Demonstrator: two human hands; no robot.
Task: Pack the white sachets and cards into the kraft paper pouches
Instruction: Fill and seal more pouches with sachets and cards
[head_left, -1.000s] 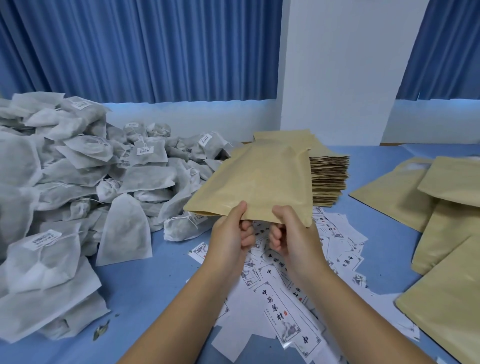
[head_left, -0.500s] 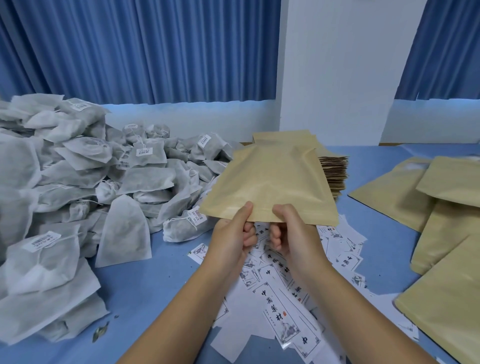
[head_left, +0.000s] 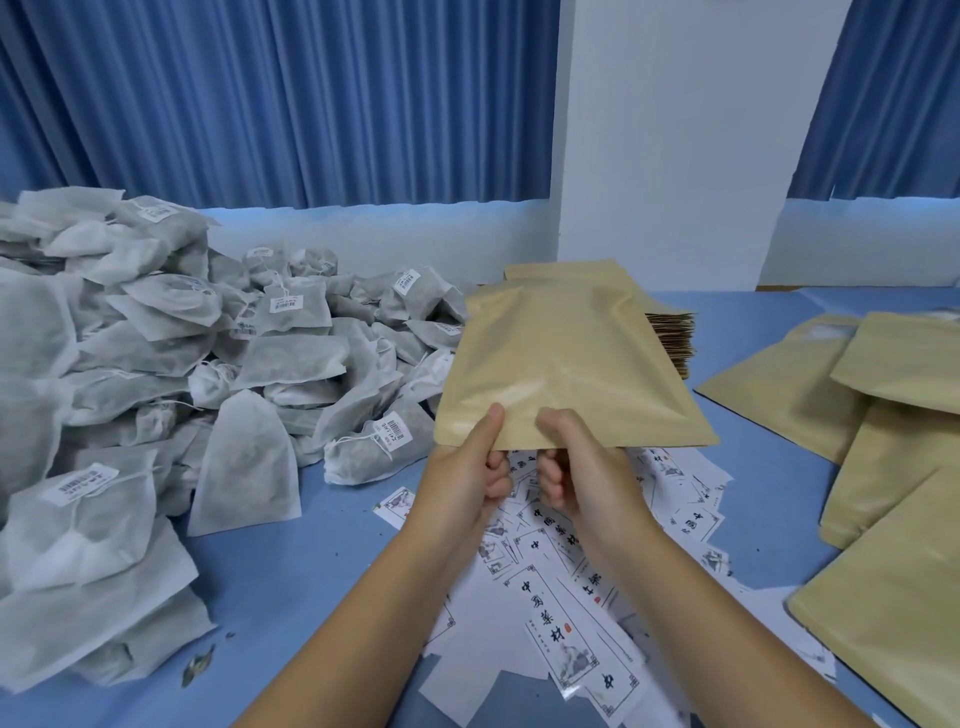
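A flat kraft paper pouch hangs in the air above the table, its near edge pinched by both hands. My left hand grips that edge with the thumb on top. My right hand grips it just beside, thumb on top too. Under the hands, white printed cards lie scattered on the blue table. A big heap of white sachets with barcode labels fills the left side. Behind the held pouch stands a stack of kraft pouches.
Several kraft pouches lie overlapping on the right side of the table. A white pillar and blue curtains stand behind the table. A dried leaf scrap lies near the sachet heap's front.
The held pouch has turned clockwise and come a little nearer, so its long side now points away from me. Both hands keep the same grip on its near edge.
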